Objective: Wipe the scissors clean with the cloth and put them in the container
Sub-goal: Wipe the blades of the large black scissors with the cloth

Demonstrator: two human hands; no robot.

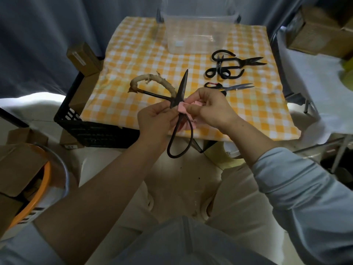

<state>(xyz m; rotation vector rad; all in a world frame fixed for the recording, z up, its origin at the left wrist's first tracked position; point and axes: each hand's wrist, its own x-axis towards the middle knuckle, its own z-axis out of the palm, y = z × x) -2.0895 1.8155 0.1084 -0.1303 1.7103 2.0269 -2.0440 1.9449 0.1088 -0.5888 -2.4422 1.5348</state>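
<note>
Over the 6 o'clock edge of the table (137,54), the left hand (154,119) has its grip curled round the scissors (181,87) near the pivot; the right hand (212,108) pinches the cloth (182,109) against the blade. Best to draw it tipward toward 12 o'clock (keeping off the cutting edge), where the container (172,35) stands.

Far edge of surface (133,54): clear container (191,44), mouth open upward, reachable from above. Bare lane over checked cover runs from near-centre to container, left of middle. Right lane cluttered: black scissors pile (246,61) just before container's right corner, small scissors (231,87) nearer. Near edge: large scissors (181,88) gripped in left hand (154,117), blade up, wrapped loop jutting left; right hand (212,108) pinches pink cloth (182,109) at pivot. Black crate (91,129) hugs surface's left side, probably touching
</note>
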